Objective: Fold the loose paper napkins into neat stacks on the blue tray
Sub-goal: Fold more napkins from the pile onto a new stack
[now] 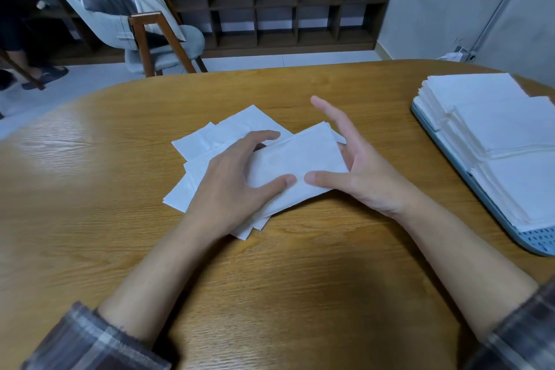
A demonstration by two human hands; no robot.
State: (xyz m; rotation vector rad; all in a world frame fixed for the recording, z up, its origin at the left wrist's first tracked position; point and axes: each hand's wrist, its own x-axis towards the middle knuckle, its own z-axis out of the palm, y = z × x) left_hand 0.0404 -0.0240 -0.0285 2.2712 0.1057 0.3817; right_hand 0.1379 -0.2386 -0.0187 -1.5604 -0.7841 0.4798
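Standing by the tabletop [120, 144], I saw the left hand [234, 183] gripping the folded napkin [297, 159] mid-frame, fingers curled over its far edge. The right hand [357, 174] lay spread, fingers straight, thumb pressing the near edge. The napkin's long axis ran lower left to upper right, over the loose napkins [210, 141]. The blue tray [537, 242] and its stacks [495, 123] sat at the frame's right edge, nearer the right hand, which seemed better placed to carry it across.
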